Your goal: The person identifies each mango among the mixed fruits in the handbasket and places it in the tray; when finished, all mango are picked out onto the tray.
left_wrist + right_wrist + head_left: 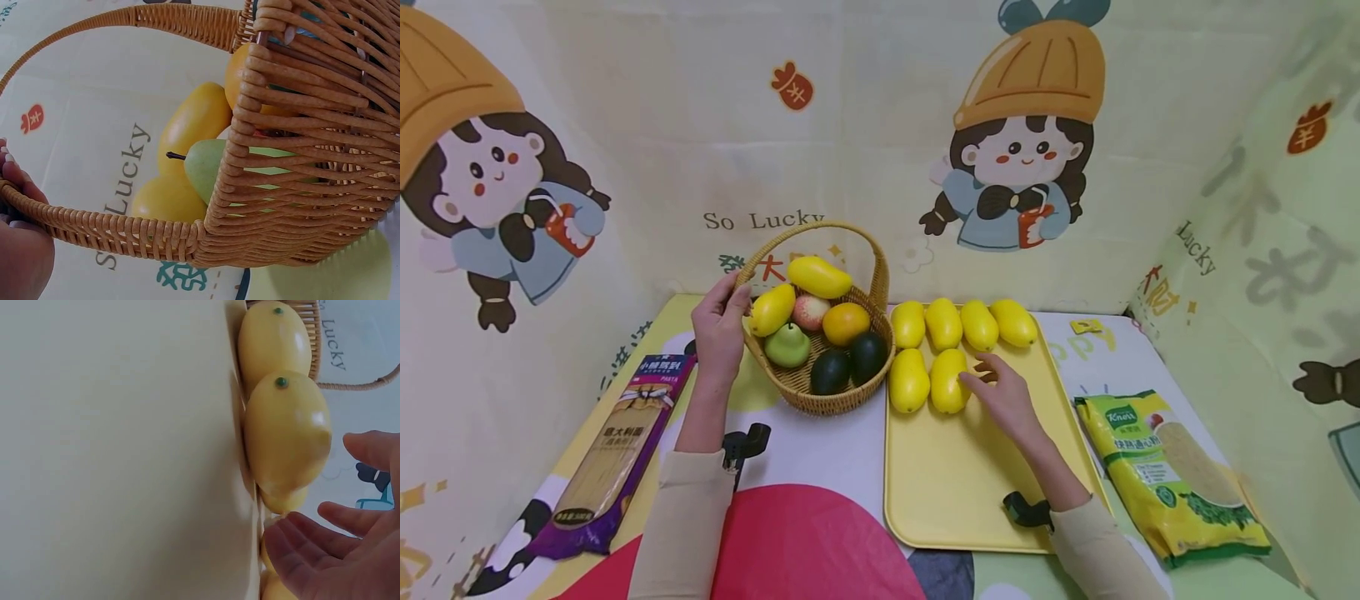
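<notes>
My left hand [718, 329] grips the left side of the handle of a wicker basket [831, 403]; in the left wrist view, the fingers wrap the handle [119, 232]. The basket holds two yellow mangoes, a green pear [787, 345], a peach [812, 312], an orange fruit [846, 323] and two dark avocados [831, 372]. On the yellow tray [977, 475] lie several yellow mangoes in two rows. Beside the front row's right-hand mango [950, 381] is my right hand [1006, 398]. The right wrist view shows its fingers [312, 540] spread and loosely bent, holding nothing, close to that mango.
A purple pasta packet [617, 450] lies at the left of the table. To the tray's right is a yellow-green Knorr bag [1172, 475], with a small yellow packet [1086, 327] farther back. Printed cloth walls [880, 125] enclose the table at the back and sides.
</notes>
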A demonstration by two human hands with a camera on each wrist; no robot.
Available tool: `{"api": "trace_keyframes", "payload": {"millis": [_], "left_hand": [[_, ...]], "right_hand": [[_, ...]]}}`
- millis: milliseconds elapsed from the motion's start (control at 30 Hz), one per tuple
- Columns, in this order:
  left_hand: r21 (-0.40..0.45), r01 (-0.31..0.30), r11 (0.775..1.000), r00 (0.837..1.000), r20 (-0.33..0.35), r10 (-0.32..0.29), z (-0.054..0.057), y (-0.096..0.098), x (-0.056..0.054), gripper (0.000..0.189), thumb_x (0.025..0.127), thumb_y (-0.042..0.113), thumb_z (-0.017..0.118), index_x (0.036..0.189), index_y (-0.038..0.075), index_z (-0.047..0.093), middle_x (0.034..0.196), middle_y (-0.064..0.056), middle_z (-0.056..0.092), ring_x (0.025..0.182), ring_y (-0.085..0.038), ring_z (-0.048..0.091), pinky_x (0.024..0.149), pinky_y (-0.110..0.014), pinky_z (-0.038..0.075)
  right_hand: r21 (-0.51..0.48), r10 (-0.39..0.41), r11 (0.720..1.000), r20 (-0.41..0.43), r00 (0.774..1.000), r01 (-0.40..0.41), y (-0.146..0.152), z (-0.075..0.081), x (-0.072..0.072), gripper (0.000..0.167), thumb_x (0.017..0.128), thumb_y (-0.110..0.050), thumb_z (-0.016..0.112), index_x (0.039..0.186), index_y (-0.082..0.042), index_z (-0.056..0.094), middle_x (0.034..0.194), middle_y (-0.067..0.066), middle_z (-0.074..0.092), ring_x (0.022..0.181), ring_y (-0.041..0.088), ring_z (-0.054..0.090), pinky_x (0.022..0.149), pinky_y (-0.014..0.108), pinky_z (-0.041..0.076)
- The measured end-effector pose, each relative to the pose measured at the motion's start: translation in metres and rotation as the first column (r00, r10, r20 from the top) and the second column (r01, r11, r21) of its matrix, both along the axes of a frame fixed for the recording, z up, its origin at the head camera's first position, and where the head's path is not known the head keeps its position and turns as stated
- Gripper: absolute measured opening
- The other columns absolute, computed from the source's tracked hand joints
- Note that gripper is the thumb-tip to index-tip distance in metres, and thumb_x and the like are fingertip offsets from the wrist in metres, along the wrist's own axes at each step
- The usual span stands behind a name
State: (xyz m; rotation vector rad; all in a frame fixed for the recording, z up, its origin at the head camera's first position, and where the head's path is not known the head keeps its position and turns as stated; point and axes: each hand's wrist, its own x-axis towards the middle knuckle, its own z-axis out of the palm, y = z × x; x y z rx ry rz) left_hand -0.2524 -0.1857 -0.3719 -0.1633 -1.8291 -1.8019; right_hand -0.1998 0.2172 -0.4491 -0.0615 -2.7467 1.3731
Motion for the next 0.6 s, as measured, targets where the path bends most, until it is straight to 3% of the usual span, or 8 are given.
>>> {"api": "trace_keyframes", "payload": {"millis": [333,600], "left_hand": [[-0.022,-0.002,1.0,1.0,0.012,0.002,0.001,0.0,0.001,0.036,0.101,0.026,0.058,0.13,0.007,0.065,0.081,0.007,0.056,0.076,-0.01,0.049,0.069,-0.021,0.045],[-0.017,-0.003,1.0,0.999,0.044,0.004,0.001,-0.001,0.0,0.037,0.101,0.024,0.056,0.133,0.006,0.063,0.084,0.005,0.058,0.078,-0.009,0.05,0.071,-0.016,0.046]], "right_hand": [[-0.091,-0.025,0.996,-0.185,0.982,0.008,-0.012,0.009,-0.008,0.038,0.092,-0.021,0.07,0.126,-0.005,0.064,0.126,0.013,0.066,0.107,0.027,0.064,0.091,0.038,0.053],[-0.161,0.093,0.977,-0.25,0.964,-0.136,-0.045,0.021,-0.02,0.037,0.09,-0.013,0.071,0.125,-0.004,0.065,0.127,0.019,0.064,0.109,0.033,0.062,0.096,0.05,0.052]]}}
